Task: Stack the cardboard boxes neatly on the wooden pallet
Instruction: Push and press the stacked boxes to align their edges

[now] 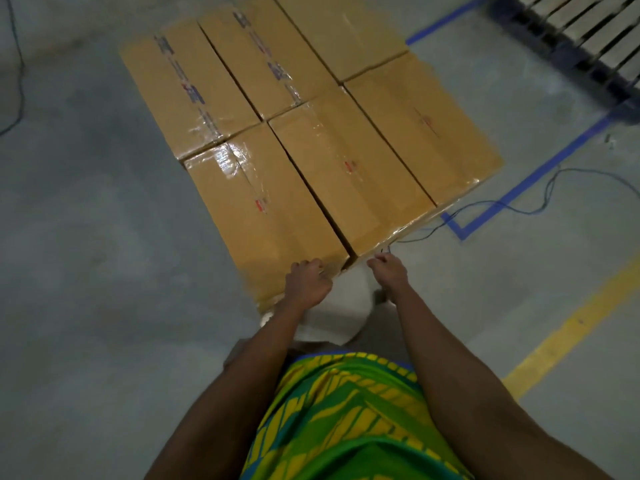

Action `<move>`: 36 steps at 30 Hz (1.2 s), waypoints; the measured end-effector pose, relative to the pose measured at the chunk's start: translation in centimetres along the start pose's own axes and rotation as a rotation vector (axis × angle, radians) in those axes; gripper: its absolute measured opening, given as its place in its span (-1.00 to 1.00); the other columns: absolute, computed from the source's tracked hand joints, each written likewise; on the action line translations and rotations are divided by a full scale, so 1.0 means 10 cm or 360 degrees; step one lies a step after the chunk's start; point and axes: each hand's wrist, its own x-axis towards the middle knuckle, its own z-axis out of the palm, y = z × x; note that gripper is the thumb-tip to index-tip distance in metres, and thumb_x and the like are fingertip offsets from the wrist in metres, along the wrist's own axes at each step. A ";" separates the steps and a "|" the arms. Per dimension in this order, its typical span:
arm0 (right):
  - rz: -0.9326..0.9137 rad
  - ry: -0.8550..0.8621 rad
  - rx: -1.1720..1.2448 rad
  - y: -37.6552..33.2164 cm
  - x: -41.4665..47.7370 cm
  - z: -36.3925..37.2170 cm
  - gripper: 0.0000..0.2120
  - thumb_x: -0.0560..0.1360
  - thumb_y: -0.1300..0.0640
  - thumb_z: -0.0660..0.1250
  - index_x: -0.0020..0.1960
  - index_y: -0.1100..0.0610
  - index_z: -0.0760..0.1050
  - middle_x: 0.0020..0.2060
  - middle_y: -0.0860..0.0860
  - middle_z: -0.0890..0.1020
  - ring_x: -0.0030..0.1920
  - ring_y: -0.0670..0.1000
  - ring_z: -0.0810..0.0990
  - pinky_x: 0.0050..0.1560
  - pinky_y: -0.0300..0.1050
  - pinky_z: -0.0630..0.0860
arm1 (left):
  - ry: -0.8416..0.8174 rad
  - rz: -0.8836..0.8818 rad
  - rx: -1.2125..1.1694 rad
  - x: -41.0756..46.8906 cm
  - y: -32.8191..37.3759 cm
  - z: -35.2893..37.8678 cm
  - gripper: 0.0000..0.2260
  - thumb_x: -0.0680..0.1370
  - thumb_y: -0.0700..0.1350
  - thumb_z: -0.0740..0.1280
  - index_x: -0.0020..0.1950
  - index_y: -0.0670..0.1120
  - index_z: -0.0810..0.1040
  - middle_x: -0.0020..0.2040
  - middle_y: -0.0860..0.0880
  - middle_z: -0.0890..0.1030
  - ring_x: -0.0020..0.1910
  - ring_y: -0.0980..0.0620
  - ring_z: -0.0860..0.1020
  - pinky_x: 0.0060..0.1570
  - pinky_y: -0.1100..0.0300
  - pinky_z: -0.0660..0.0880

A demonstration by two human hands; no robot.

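Cardboard boxes: six, one tight layer, the pallet beneath hidden. Left hand curls over the near end of the near-left box. Right hand hovers at the middle box corner, grip indiscernible. Hazards: a lopsided push likely skews the row; the floor cable could snag feet.

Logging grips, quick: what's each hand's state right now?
Left hand: grips the near top edge of the nearest cardboard box.
Right hand: fingers curled by the neighbouring box's corner; grip cannot be told.
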 end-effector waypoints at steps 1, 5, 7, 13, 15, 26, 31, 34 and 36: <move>-0.0070 -0.0030 -0.0085 -0.06 0.11 -0.09 -0.60 0.54 -0.02 0.34 0.33 0.11 0.55 0.28 0.12 0.58 0.30 0.17 0.50 0.37 0.10 0.40 | 0.0030 -0.0041 -0.0001 0.06 0.09 0.05 -0.57 0.53 -0.01 0.28 0.40 -0.08 0.50 0.28 -0.16 0.55 0.31 -0.26 0.40 0.25 -0.08 0.43; -0.0416 -0.0223 -0.0547 -0.20 0.64 -0.47 -0.55 0.53 -0.04 0.38 0.38 0.07 0.50 0.28 0.16 0.57 0.28 0.16 0.53 0.28 0.01 0.44 | 0.0182 -0.0211 -0.0117 0.39 0.56 0.24 -0.53 0.56 0.00 0.34 0.44 -0.11 0.46 0.31 -0.21 0.53 0.33 -0.27 0.39 0.25 -0.08 0.44; -0.0609 -0.0360 -0.0840 -0.21 0.90 -0.70 -0.50 0.52 -0.03 0.39 0.43 0.03 0.45 0.36 0.14 0.50 0.35 0.17 0.45 0.33 0.08 0.43 | 0.0287 -0.0309 -0.0235 0.55 0.80 0.38 -0.49 0.55 0.02 0.36 0.48 -0.10 0.42 0.37 -0.20 0.48 0.37 -0.25 0.37 0.30 -0.07 0.40; -0.0885 -0.0387 -0.1463 -0.28 1.50 -1.39 -0.42 0.53 -0.04 0.38 0.52 -0.07 0.32 0.47 0.02 0.37 0.45 0.13 0.30 0.34 0.11 0.37 | 0.0427 -0.0556 -0.0165 0.94 1.27 0.78 -0.24 0.53 0.05 0.39 0.64 -0.05 0.11 0.64 -0.17 0.10 0.59 -0.22 0.12 0.50 -0.14 0.16; -0.0908 -0.0463 -0.1649 -0.29 1.69 -1.47 -0.35 0.53 -0.07 0.39 0.55 -0.11 0.23 0.52 0.01 0.29 0.49 0.12 0.25 0.37 0.18 0.34 | 0.0458 -0.0629 -0.0148 1.06 1.29 0.90 -0.15 0.51 0.13 0.44 0.65 -0.05 0.05 0.65 -0.19 0.03 0.60 -0.25 0.08 0.50 -0.19 0.14; -0.1357 -0.0455 -0.1926 -0.13 2.42 -1.31 -0.12 0.46 -0.13 0.46 0.58 -0.34 -0.03 0.62 -0.05 -0.03 0.61 0.13 -0.03 0.48 0.35 0.11 | 0.0797 -0.0723 -0.0062 1.32 0.78 1.29 -0.16 0.34 0.34 0.49 0.48 -0.08 0.39 0.43 -0.13 0.39 0.43 -0.22 0.31 0.42 -0.22 0.19; -0.1498 -0.0246 -0.1749 0.11 2.55 -1.16 -0.22 0.47 -0.24 0.41 0.57 -0.35 0.10 0.62 -0.07 0.06 0.59 0.13 0.03 0.42 0.33 0.16 | 0.0869 -0.0642 0.0052 1.34 0.61 1.34 -0.10 0.27 0.36 0.53 0.48 -0.04 0.39 0.40 -0.10 0.42 0.38 -0.20 0.34 0.33 -0.17 0.25; -0.1489 -0.0198 -0.1754 0.14 2.53 -1.09 -0.22 0.45 -0.26 0.42 0.56 -0.38 0.09 0.62 -0.08 0.07 0.59 0.13 0.03 0.40 0.34 0.17 | 0.0936 -0.0624 0.0112 1.32 0.56 1.37 -0.16 0.30 0.32 0.54 0.47 -0.03 0.41 0.36 -0.10 0.46 0.33 -0.19 0.39 0.26 -0.17 0.34; -0.1487 -0.0168 -0.1756 0.15 2.50 -1.03 -0.21 0.44 -0.24 0.44 0.55 -0.37 0.11 0.62 -0.07 0.10 0.59 0.15 0.05 0.38 0.36 0.18 | 0.0987 -0.0621 0.0097 1.32 0.53 1.37 -0.18 0.29 0.30 0.56 0.46 -0.03 0.44 0.34 -0.11 0.48 0.31 -0.20 0.40 0.24 -0.16 0.36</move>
